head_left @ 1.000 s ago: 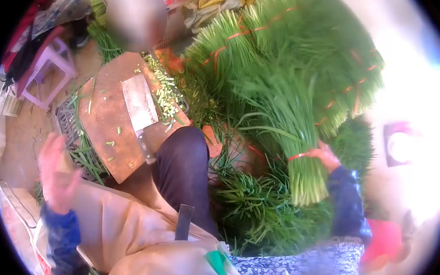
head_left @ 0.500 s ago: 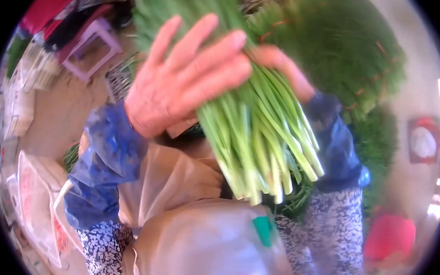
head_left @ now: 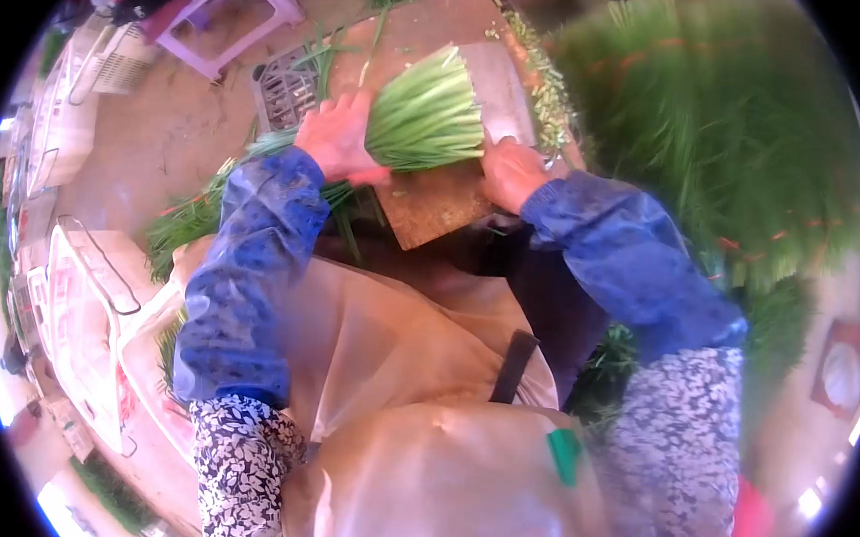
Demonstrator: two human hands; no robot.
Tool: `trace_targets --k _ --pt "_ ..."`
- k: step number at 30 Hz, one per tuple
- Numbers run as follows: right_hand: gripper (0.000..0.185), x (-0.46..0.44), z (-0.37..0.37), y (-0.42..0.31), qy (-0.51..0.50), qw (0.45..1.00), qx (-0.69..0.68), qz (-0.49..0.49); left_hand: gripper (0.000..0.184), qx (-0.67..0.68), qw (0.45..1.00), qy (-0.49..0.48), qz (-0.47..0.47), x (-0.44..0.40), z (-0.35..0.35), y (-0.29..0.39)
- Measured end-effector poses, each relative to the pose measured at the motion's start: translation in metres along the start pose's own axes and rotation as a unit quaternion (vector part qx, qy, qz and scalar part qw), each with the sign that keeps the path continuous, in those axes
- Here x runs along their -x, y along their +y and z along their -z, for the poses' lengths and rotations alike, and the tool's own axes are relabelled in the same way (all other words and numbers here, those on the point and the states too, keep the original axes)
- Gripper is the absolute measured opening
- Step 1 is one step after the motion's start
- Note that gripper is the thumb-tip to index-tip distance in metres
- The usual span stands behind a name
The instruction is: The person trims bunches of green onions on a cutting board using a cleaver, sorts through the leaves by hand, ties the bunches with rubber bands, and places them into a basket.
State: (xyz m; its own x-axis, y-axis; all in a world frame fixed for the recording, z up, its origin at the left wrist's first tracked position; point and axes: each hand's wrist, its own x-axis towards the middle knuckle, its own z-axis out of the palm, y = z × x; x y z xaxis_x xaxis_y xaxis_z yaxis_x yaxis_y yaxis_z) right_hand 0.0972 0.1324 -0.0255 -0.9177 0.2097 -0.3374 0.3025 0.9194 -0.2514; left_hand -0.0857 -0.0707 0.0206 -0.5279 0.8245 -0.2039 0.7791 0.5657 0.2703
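The left hand (head_left: pixel 338 139) is wrapped round a bundle of green stalks (head_left: pixel 426 118) over the wooden board (head_left: pixel 433 206); the right hand (head_left: pixel 513 174) is at the cleaver (head_left: pixel 498 82), its grip unclear.

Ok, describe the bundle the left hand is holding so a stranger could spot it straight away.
Start at the brown wooden board near the picture's top centre. Over it, the left hand grips a bundle of slim green stalks. Unlike the blurred green heap to the right, it is held, its pale ends facing the right hand.
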Motion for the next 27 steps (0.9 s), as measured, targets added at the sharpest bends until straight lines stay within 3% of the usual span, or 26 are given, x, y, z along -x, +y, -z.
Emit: trace_targets --k 2,5,7,9,10,11,13,14,15,17,18,23,25,27 --pt "0.072 0.004 0.019 0.005 0.001 0.999 -0.042 -0.02 0.121 0.062 0.996 0.014 -0.067 -0.012 -0.001 -0.017" --pt "0.061 0.011 0.029 0.04 0.097 0.982 -0.139 -0.088 0.121 0.148 0.986 -0.004 -0.072 -0.024 -0.006 -0.012" --pt "0.055 0.009 0.032 0.08 0.225 0.962 -0.153 0.029 0.118 0.207 0.97 0.032 -0.121 -0.037 -0.025 0.0" --pt "0.046 0.016 0.082 0.063 0.094 0.915 -0.364 -0.15 0.118 0.185 0.977 -0.042 -0.094 -0.032 -0.011 0.03" --pt "0.032 0.024 0.086 0.059 0.108 0.868 -0.452 -0.177 0.116 0.147 0.984 0.015 -0.101 -0.026 -0.013 0.039" --pt "0.032 0.03 0.087 0.054 0.114 0.863 -0.459 -0.178 0.116 0.139 0.984 0.012 -0.107 -0.025 -0.018 0.043" --pt "0.023 0.046 0.093 0.045 0.143 0.804 -0.541 -0.201 0.114 0.036 0.971 0.176 -0.156 -0.024 -0.026 0.053" --pt "0.023 0.056 0.097 0.027 0.182 0.801 -0.537 -0.193 0.112 0.012 0.983 0.15 -0.103 -0.029 -0.028 0.055" --pt "0.023 0.059 0.092 0.022 0.183 0.797 -0.541 -0.196 0.112 0.009 0.983 0.146 -0.107 -0.032 -0.033 0.056" --pt "0.021 0.067 0.083 0.017 0.267 0.823 -0.489 -0.11 0.109 -0.022 0.986 0.156 -0.05 -0.039 -0.035 0.063" --pt "0.02 0.073 0.081 0.01 0.276 0.854 -0.429 -0.101 0.107 -0.036 0.993 0.103 -0.052 -0.031 -0.03 0.069" --pt "0.016 0.087 0.054 -0.004 0.302 0.889 -0.336 -0.073 0.11 -0.005 0.977 0.182 -0.11 -0.037 -0.029 0.075" --pt "0.016 0.089 0.054 -0.006 0.354 0.893 -0.27 -0.066 0.106 -0.02 0.982 0.14 -0.121 -0.04 -0.036 0.087" --pt "0.016 0.097 0.059 -0.011 0.342 0.893 -0.282 -0.078 0.112 -0.054 0.991 0.095 -0.079 -0.038 -0.038 0.095"
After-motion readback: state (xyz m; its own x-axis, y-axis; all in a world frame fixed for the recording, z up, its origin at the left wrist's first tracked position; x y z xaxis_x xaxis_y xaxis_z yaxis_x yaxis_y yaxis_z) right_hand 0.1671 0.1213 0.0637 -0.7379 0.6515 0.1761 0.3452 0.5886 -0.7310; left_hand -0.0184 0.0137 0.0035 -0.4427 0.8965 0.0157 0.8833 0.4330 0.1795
